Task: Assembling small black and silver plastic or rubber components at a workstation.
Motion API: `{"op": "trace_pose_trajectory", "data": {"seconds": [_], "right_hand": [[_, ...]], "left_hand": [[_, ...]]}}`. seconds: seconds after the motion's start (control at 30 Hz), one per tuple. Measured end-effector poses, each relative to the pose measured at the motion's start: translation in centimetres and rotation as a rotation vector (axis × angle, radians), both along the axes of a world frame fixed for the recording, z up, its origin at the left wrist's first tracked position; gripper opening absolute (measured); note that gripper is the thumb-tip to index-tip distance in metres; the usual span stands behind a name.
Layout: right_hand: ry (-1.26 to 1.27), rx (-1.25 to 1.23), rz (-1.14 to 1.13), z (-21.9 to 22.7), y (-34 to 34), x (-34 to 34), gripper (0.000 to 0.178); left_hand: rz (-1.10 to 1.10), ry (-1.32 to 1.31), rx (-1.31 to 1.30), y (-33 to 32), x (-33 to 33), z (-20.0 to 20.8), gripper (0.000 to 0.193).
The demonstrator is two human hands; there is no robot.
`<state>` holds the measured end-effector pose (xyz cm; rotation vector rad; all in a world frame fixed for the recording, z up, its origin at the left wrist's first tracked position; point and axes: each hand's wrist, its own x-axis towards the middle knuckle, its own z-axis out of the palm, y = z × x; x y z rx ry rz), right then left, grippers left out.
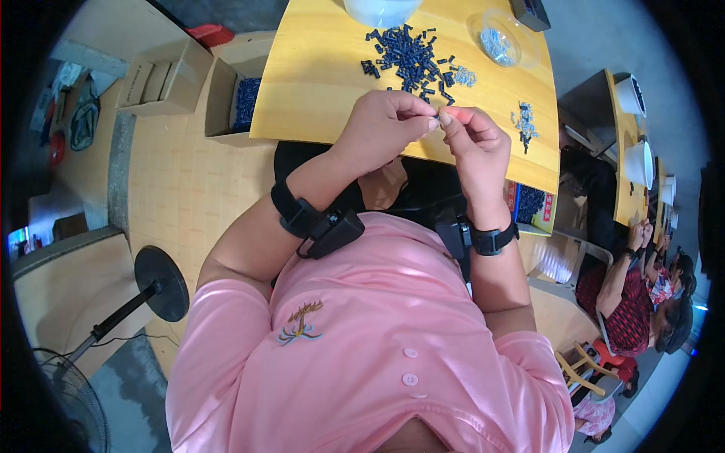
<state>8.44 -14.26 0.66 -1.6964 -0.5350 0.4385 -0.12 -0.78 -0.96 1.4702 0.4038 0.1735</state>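
My left hand (pixel 385 124) and my right hand (pixel 476 143) meet fingertip to fingertip above the near edge of a yellow wooden table (pixel 317 83). Between the pinched fingers sits a tiny dark part (pixel 436 118), too small to make out in detail. Just beyond the hands lies a heap of small dark blue plastic parts (pixel 411 60). A small cluster of little metal pieces (pixel 523 121) lies to the right of my right hand, and a few more (pixel 464 75) lie by the heap. Both wrists wear black straps with small devices.
A clear dish of metal pieces (pixel 498 41) and a white bowl (pixel 381 9) stand at the table's far side. Open cardboard boxes (pixel 234 98) sit on the floor to the left, one holding blue parts. A fan stand (pixel 158 283) is lower left. Other people work at tables on the right (pixel 634 294).
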Motion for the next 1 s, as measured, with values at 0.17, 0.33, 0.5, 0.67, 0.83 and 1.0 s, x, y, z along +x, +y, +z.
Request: {"op": "trace_pose_trajectory", "data": {"seconds": [0.17, 0.33, 0.5, 0.67, 0.83, 1.0], "right_hand": [[-0.022, 0.064, 0.059, -0.8, -0.9, -0.6, 0.016], [-0.229, 0.082, 0.127, -1.1, -1.2, -1.6, 0.028], [-0.490, -0.134, 0.115, -0.5, -1.1, -2.9, 0.036], [-0.570, -0.182, 0.118, -0.9, -1.3, -2.8, 0.033], [-0.579, -0.200, 0.150, -1.0, -1.3, -2.8, 0.028], [-0.597, -0.187, 0.152, -1.6, -1.3, -2.8, 0.027]], "left_hand": [[-0.019, -0.009, -0.060, -0.4, -0.5, -0.7, 0.021], [-0.036, 0.019, -0.246, -0.9, -1.1, -0.7, 0.023], [-0.029, 0.073, -0.452, -1.5, -1.6, -0.6, 0.027], [0.032, 0.098, -0.529, -2.2, -1.8, -0.7, 0.023], [0.045, 0.108, -0.538, -2.5, -1.9, -1.6, 0.024], [-0.002, 0.189, -0.540, -2.3, -2.1, -1.9, 0.024]]}}
